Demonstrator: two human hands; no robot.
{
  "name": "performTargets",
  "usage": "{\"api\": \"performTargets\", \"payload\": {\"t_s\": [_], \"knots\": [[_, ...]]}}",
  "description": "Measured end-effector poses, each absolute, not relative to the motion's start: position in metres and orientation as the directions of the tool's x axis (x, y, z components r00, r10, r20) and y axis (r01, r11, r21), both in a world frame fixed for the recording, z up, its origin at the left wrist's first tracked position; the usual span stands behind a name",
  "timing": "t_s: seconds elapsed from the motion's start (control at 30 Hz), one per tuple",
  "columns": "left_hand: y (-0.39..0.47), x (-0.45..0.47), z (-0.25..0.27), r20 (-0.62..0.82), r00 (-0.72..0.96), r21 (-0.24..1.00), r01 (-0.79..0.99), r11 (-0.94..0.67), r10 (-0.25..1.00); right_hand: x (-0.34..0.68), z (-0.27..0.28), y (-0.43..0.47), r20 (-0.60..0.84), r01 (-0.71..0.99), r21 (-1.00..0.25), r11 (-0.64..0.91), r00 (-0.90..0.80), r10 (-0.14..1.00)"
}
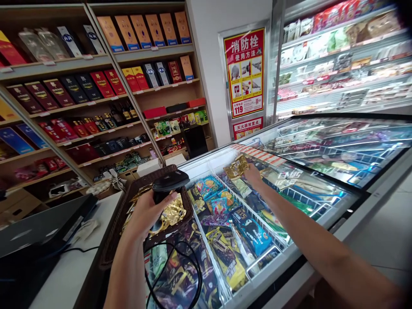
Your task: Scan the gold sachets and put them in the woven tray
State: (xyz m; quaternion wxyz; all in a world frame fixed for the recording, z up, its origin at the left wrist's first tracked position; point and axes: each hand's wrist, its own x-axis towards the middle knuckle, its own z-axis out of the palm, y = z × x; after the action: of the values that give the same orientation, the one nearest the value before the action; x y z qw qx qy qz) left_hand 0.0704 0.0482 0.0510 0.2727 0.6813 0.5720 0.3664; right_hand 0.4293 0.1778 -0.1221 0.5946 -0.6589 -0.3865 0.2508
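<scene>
My left hand (146, 214) is wrapped round the handle of a black barcode scanner (170, 180), its cable (198, 274) looping down below. Beneath the scanner, gold-wrapped packs (174, 210) lie in a brown woven basket (186, 201). Stretched out over the chest freezer, my right hand (253, 175) grips a gold packet (236, 167) near the far side; its fingers are partly hidden. Around it are wire-divided sections of packaged ice creams, among them a blue pack (251, 229) and a yellow pack (227, 259).
A glass lid (322, 171) covers the freezer's right part. On the left, a white counter (106, 219) bears a dark device (41, 231). Behind are wooden shelves of boxes (157, 30), a red fire-hydrant poster (245, 73) and a lit display fridge (341, 60).
</scene>
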Motion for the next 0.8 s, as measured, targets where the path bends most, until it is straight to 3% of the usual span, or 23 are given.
{"api": "performTargets", "payload": {"t_s": [0.13,0.33,0.47,0.63,0.8], "knots": [[0.046,0.066,0.056,0.202,0.044,0.813,0.550,-0.192,0.978,0.460,-0.139,0.187,0.125,0.304,-0.938,-0.167,0.745,0.655],[0.042,0.051,0.060,0.211,0.000,0.816,0.550,-0.176,0.977,0.458,-0.144,0.180,0.157,0.365,-0.917,-0.162,0.704,0.693],[0.036,0.029,0.065,0.208,-0.121,0.782,0.617,-0.090,0.971,0.443,-0.136,0.172,0.318,0.538,-0.831,-0.137,0.663,0.677],[0.028,0.007,0.070,0.279,-0.230,0.769,0.636,-0.073,0.932,0.356,-0.114,0.152,0.616,0.745,-0.609,0.272,0.229,0.753],[0.027,-0.001,0.067,0.327,-0.243,0.774,0.624,-0.111,0.914,0.208,-0.079,0.114,0.550,0.639,-0.438,0.632,-0.366,0.751]]}}
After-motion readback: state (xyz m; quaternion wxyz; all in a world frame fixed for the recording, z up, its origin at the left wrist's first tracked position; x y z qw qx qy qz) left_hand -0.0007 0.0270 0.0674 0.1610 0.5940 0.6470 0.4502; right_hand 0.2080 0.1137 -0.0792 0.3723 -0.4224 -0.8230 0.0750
